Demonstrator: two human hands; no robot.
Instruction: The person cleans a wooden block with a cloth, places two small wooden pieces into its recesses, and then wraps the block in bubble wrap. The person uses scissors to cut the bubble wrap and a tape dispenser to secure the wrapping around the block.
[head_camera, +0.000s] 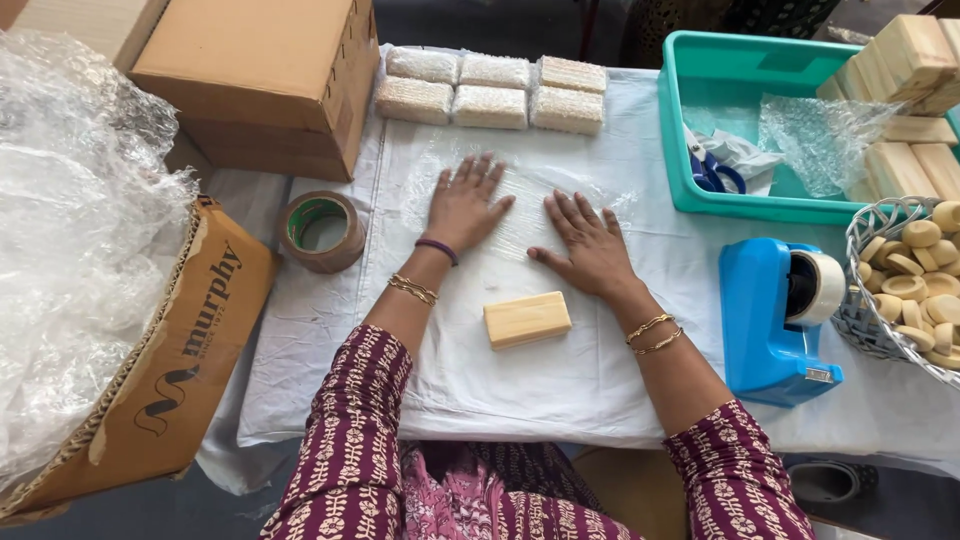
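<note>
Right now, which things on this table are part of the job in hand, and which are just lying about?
In hand:
left hand and right hand, flat on the bubble wrap sheet
pale wooden block, near both wrists
six wrapped blocks at the far edge

Lying about:
brown tape roll
blue tape dispenser
scissors in the teal tray
basket of round pieces
closed cardboard box

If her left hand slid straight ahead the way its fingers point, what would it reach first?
Probably the near row of wrapped bars. The left hand lies flat on the clear wrap, fingers aimed slightly rightward at them.
</note>
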